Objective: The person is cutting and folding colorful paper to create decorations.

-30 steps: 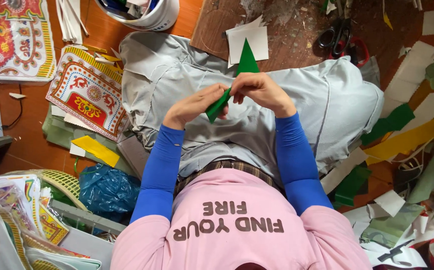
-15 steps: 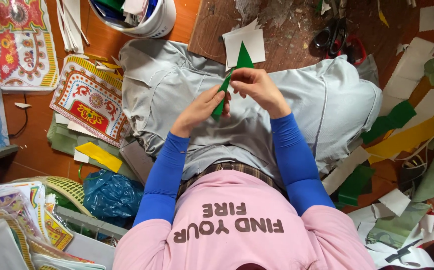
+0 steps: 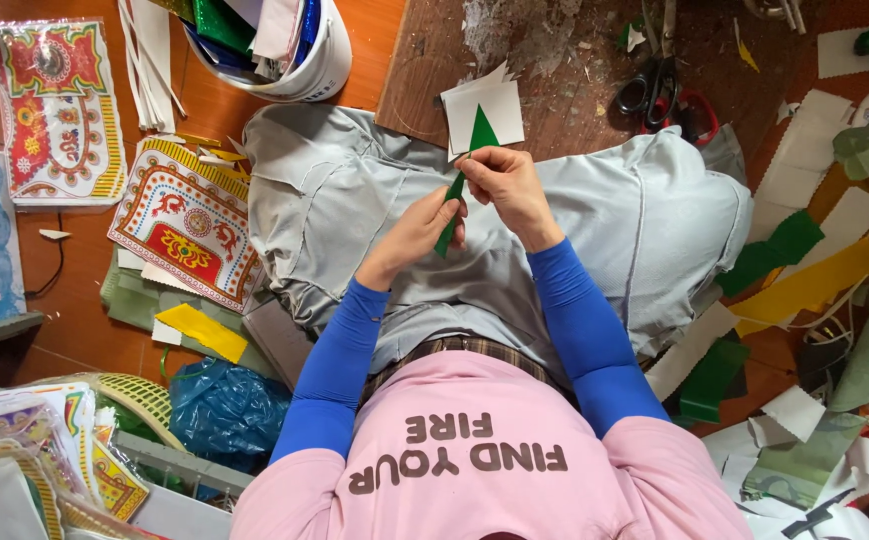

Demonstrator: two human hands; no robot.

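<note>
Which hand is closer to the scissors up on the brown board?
The right hand. It sits just below and left of the scissors, pinching the green paper strip. The left hand is lower and farther left.

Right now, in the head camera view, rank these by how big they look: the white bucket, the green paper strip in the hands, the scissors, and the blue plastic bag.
1. white bucket, though cut off by the frame
2. blue plastic bag, looks about alike, so unsure
3. scissors
4. green paper strip, partly hidden by both hands

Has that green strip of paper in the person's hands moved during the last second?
Yes. The green paper strip has risen toward the white paper square on the brown board and stands more upright.
</note>
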